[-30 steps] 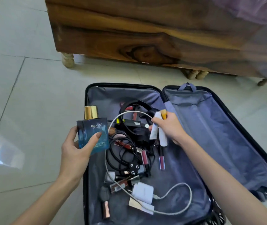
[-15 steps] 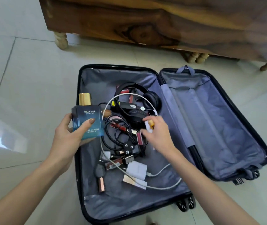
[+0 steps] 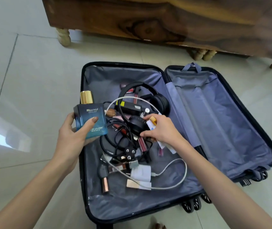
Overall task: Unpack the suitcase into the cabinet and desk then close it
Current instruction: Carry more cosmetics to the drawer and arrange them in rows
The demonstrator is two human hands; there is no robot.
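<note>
The step in hand looks like gathering small items from the suitcase [image 3: 123, 64], which lies open flat on the floor [image 3: 24, 80] near wooden furniture [image 3: 148, 22]; its left half holds the clutter, its right half shows only lining. The left hand [image 3: 72, 134] grips a blue bottle [image 3: 90, 119] over the left rim, thumb across the label, fingers curled behind. The right hand [image 3: 163, 129] holds white tubes [image 3: 151, 124] in curled fingers, one orange-capped, while thumb and forefinger reach down, narrow, toward a gloss tube [image 3: 142, 142] in the pile; whether they touch it I cannot tell.

The next move, I judge, calls for a fine pinch by a hand already loaded, so a tube could slip; the gloss lies among black cable [image 3: 115, 141] and near the headphones [image 3: 160, 101], so a straight lift should avoid dragging a loop. A white cable [image 3: 178, 172] runs close by the right forearm to a charger [image 3: 141, 172].

Room is good: bare floor to the left, the lined half to the right; the furniture's lower edge lies beyond the far rim, apart from it; the rim walls stand round the pile.
</note>
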